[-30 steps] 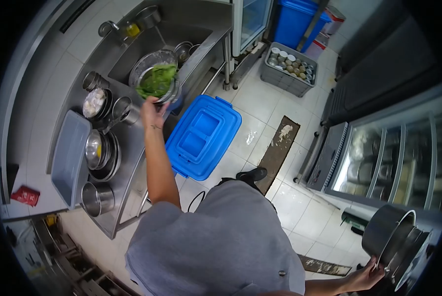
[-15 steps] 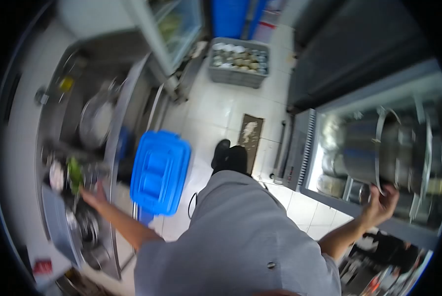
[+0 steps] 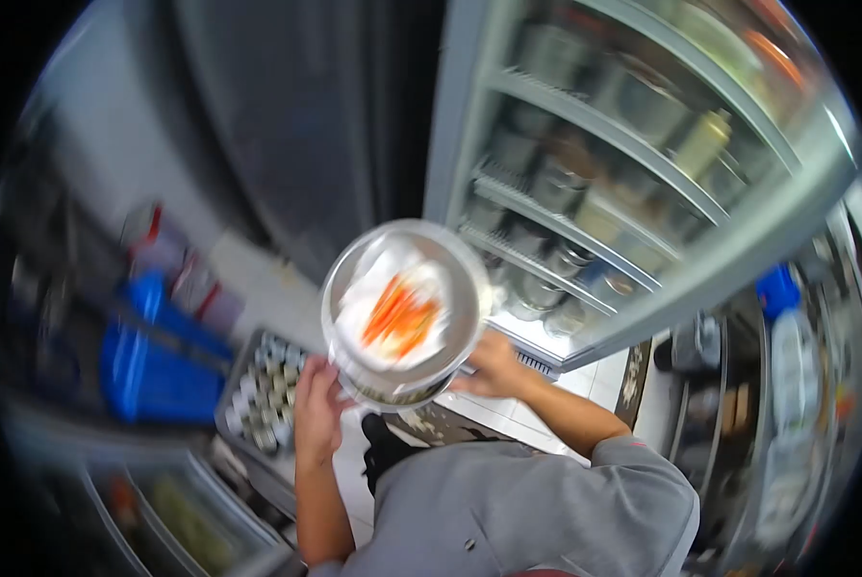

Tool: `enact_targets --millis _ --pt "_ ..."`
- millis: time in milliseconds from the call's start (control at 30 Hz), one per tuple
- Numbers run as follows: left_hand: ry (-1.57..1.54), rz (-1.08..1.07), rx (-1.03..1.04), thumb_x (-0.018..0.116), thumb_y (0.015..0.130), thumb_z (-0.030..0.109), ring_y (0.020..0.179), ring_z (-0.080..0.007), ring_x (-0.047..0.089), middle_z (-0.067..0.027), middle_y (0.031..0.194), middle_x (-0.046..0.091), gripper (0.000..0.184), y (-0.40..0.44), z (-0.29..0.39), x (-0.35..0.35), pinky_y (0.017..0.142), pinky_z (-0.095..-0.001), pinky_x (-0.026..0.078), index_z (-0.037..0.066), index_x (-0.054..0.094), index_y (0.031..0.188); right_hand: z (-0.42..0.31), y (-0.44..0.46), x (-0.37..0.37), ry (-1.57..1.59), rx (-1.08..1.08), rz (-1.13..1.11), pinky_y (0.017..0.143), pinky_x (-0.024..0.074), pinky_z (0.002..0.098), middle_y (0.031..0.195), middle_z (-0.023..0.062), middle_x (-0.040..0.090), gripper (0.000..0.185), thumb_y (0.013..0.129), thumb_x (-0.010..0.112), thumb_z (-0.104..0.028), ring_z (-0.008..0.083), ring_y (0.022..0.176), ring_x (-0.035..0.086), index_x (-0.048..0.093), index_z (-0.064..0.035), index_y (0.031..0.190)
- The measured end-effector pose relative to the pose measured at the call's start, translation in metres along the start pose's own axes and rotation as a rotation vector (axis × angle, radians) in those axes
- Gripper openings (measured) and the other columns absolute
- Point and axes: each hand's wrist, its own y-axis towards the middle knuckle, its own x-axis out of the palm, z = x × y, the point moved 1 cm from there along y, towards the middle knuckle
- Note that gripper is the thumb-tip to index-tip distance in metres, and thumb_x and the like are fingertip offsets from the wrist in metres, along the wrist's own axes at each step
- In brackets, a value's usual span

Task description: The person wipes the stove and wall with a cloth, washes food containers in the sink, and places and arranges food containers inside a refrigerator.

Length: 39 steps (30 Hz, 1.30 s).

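A round metal bowl (image 3: 468, 288) is held up in front of my body, between both hands. Orange strips that look like carrot sticks (image 3: 399, 317) lie inside it on a crumpled white lining (image 3: 368, 279). Under the bowl's near side, part of a second metal container (image 3: 397, 394) shows. My left hand (image 3: 318, 399) is closed on the near left of the bowl, fingers at its rim. On the near right, my right hand (image 3: 494, 365) grips the side, its fingertips partly hidden by the metal.
At right stands a lit refrigerator (image 3: 585, 106) with metal containers and a yellowish bottle (image 3: 703, 144) on its shelves. Left of my feet is a grey crate (image 3: 229, 409) of round items. Beyond it are blue bins (image 3: 152, 365). A shelving unit (image 3: 710, 423) stands at far right.
The view has turned right toward the refrigerator. My left hand has left the counter with the green vegetable; my right hand has left the refrigerator. Both now hold the bowl in front of me.
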Motion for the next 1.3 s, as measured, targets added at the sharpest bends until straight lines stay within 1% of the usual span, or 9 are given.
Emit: enact_targets --millis 133,300,400,500,667,733,833,1033,1300 --pt "0.285 -0.111 0.03 0.054 0.087 -0.001 0.089 -0.0136 0.065 -0.0091 0.108 0.065 0.028 0.089 0.058 -0.01 0.061 -0.0252 0.054 -0.001 0.055 0.115 0.02 0.07 0.036 0.024 0.083 0.034 0.084 0.0542 0.0418 0.146 0.0325 0.03 0.036 0.067 0.082 -0.027 0.0441 0.122 0.05 0.061 -0.0068 0.088" --pt "0.484 -0.006 -0.083 0.051 0.086 -0.006 0.085 -0.0169 0.066 -0.0109 0.107 0.065 0.029 0.096 0.045 -0.018 0.06 -0.0259 0.054 -0.002 0.055 0.115 0.039 0.051 0.042 0.02 0.043 -0.129 0.076 0.0567 0.0413 0.149 0.0304 0.024 0.048 0.073 0.079 -0.021 0.0412 0.105 0.061 0.05 -0.0082 0.109" --pt "0.44 0.022 -0.005 0.051 0.088 -0.002 0.083 -0.0167 0.065 -0.0105 0.104 0.065 0.025 0.098 0.019 -0.043 0.061 -0.0267 0.054 -0.001 0.054 0.113 0.048 0.065 -0.021 -0.122 0.131 -0.351 0.086 0.0521 0.0469 0.145 0.0281 0.034 0.041 0.075 0.07 -0.01 0.0415 0.106 0.059 0.05 -0.0065 0.11" --pt "0.417 0.064 0.044 0.054 0.091 0.003 0.078 -0.0145 0.062 -0.0098 0.104 0.063 0.026 0.119 0.012 -0.074 0.058 -0.0274 0.052 -0.001 0.051 0.117 0.067 0.144 -0.086 -0.83 -0.047 0.1 0.105 0.037 0.0491 0.135 0.0244 0.046 0.032 0.072 0.067 -0.01 0.0417 0.125 0.044 0.056 -0.0011 0.101" --pt "0.51 0.016 0.052 0.057 0.09 0.01 0.082 -0.017 0.062 -0.0094 0.102 0.063 0.035 0.14 0.017 -0.108 0.053 -0.0324 0.055 0.001 0.048 0.123 0.096 0.241 -0.169 -1.613 -0.032 0.07 0.112 0.0275 0.0475 0.1 0.0034 0.065 0.017 0.085 0.053 -0.022 0.0221 0.112 0.054 0.067 -0.0125 0.082" --pt "0.467 0.005 0.068 0.056 0.09 0.009 0.081 -0.0175 0.062 -0.0097 0.1 0.062 0.035 0.144 0.019 -0.112 0.051 -0.0331 0.057 0.001 0.048 0.122 0.102 0.258 -0.17 -1.768 -0.041 -0.121 0.106 0.0341 0.0428 0.082 0.0014 0.063 0.016 0.086 0.051 -0.022 0.0207 0.099 0.059 0.063 -0.0131 0.082" --pt "0.428 -0.051 0.057 0.056 0.089 0.007 0.078 -0.0183 0.062 -0.0097 0.095 0.062 0.033 0.145 0.018 -0.111 0.05 -0.0343 0.058 0.0 0.049 0.12 0.105 0.258 -0.171 -1.691 0.109 -0.227 0.098 0.0368 0.0368 0.09 0.0005 0.069 0.021 0.089 0.05 -0.025 0.0188 0.103 0.06 0.068 -0.0161 0.086" --pt "0.447 -0.077 -0.01 0.057 0.089 0.008 0.066 -0.0139 0.06 -0.0077 0.088 0.061 0.026 0.16 0.014 -0.127 0.046 -0.0323 0.058 0.001 0.052 0.114 0.084 0.262 -0.164 -1.599 0.073 -0.166 0.075 0.042 0.0324 0.072 0.0026 0.063 0.011 0.085 0.052 -0.02 0.0195 0.08 0.062 0.059 -0.016 0.077" --pt "0.571 -0.208 -0.12 0.056 0.09 0.004 0.08 -0.0159 0.064 -0.0101 0.103 0.064 0.031 0.175 0.02 -0.124 0.057 -0.0276 0.055 -0.001 0.052 0.12 -0.121 0.171 -0.108 -1.41 -0.296 0.042 0.05 0.0404 0.0263 0.066 -0.0016 0.046 0.021 0.07 0.065 -0.017 0.0159 0.061 0.048 0.045 -0.0163 0.075"
